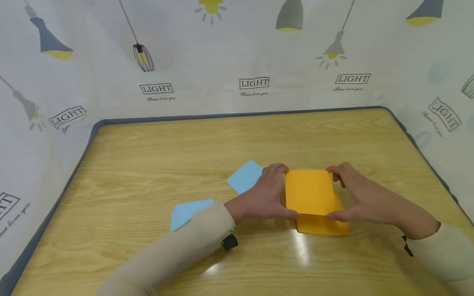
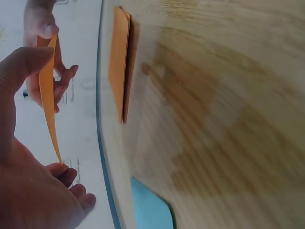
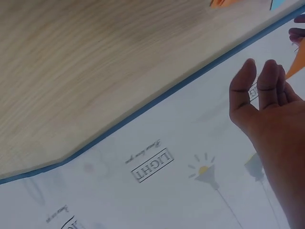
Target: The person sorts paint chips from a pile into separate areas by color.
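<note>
Both hands hold a square orange sheet of paper up off the table. My left hand grips its left side, thumb at the near corner and fingers at the far one. On the opposite side, my right hand holds it the same way. Seen edge-on in the left wrist view, the sheet bows slightly. Beneath it lie more orange papers, partly covered in the head view; from the left wrist they form a thin layered stack on the tabletop.
A blue square paper lies behind my left hand. More blue papers overlap further left, partly hidden by my left sleeve. White lamp-printed cloth rises around the wooden table, past its dark blue edge strip.
</note>
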{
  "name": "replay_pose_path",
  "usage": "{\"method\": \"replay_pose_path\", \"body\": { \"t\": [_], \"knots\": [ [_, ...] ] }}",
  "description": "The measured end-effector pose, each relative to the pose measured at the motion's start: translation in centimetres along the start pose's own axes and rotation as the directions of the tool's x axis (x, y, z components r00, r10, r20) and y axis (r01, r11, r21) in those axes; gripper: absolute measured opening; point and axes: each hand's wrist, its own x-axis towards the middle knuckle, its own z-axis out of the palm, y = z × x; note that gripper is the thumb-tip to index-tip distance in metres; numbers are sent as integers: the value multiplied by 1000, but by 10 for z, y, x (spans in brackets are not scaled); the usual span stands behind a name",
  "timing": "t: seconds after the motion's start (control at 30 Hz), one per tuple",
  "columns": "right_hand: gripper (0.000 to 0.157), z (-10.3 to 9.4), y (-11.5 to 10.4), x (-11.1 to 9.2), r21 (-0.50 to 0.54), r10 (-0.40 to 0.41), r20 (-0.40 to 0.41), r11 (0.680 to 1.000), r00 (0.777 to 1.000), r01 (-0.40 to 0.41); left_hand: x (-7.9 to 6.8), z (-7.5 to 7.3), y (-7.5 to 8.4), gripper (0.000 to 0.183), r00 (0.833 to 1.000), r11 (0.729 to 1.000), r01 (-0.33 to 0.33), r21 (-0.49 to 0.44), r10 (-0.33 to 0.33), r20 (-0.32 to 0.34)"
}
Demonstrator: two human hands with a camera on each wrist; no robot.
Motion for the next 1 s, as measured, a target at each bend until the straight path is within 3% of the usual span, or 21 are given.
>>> {"method": "replay_pose_path", "body": {
  "t": [0.23, 0.47, 0.67, 1.0],
  "knots": [
    [96, 11, 12, -16, 12, 64, 50, 998, 997, -65, 11, 21, 15, 99, 997, 983, 51, 178, -62, 52],
    [93, 21, 19, -23, -2, 34, 55, 999, 998, -34, 14, 31, 21, 101, 995, 953, 59, 297, -82, 65],
    [95, 26, 21, -23, -19, 39, 68, 999, 997, -37, 11, 34, 20, 104, 995, 937, 56, 345, -81, 59],
    [101, 29, 23, -25, -76, 47, 84, 996, 995, -40, 11, 37, 19, 104, 991, 941, 88, 327, -116, 68]
  ]
}}
